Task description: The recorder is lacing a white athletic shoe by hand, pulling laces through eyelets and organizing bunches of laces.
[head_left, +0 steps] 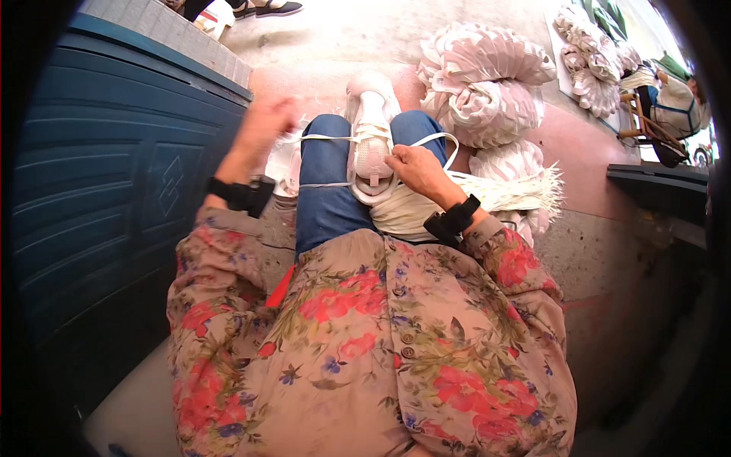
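Note:
A white shoe upper (371, 152) stands between my knees, its toe end away from me, with a white shoelace (327, 138) running out of it to both sides. My right hand (417, 169) is closed in a pinch at the upper's right edge, on the lace, which loops up over my right knee. Off to the left, my left hand (263, 131) is raised beside my left knee, apart from the upper. Motion smears its fingers, so their grip cannot be made out. A thick bundle of cream laces (495, 192) lies across my right thigh, partly under my right forearm.
Coiled stacks of white shoe uppers (487, 84) sit on the floor beyond my right knee. More uppers (283, 171) lie beside my left leg. A blue panelled door (114, 145) lines the left side. At far right are a wooden chair (633, 118) and further stacked uppers (594, 61).

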`<state>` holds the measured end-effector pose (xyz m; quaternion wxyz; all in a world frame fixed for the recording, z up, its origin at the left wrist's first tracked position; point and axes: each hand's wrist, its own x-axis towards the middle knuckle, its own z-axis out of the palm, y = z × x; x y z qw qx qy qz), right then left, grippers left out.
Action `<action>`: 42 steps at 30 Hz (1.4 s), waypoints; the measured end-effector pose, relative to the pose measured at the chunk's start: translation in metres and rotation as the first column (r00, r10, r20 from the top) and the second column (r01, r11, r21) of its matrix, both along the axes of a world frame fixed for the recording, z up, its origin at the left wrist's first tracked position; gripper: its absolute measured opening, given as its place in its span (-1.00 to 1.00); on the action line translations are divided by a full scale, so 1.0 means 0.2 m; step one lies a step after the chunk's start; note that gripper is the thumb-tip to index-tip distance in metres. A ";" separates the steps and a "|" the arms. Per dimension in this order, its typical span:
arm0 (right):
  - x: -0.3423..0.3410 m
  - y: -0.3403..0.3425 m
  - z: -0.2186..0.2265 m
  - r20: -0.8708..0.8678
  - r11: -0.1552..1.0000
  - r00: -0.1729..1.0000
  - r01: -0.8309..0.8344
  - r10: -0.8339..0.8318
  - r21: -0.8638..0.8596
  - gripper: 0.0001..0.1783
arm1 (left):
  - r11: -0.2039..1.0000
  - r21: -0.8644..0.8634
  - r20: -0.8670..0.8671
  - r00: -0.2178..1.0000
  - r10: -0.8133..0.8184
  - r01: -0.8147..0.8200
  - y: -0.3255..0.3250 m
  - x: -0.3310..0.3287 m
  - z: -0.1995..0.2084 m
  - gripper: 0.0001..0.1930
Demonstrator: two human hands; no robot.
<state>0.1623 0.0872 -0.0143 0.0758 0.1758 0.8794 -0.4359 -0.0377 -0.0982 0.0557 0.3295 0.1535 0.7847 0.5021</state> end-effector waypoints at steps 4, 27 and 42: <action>0.02 0.00 0.03 0.017 0.998 0.999 -0.036 0.035 0.044 -0.67 | 0.930 -0.129 -0.474 0.802 -0.362 0.343 0.19 0.24 -0.30 -0.82; -0.08 -0.07 -0.06 -0.309 0.993 0.948 0.107 -0.084 0.058 -0.67 | 0.783 -0.598 -0.605 0.544 -0.582 0.173 0.21 0.45 -0.31 -0.89; -0.08 -0.01 -0.09 -0.310 0.997 0.951 0.046 -0.023 0.068 -0.63 | 0.834 -0.423 -0.372 0.771 -0.516 0.354 0.26 0.36 -0.39 -0.86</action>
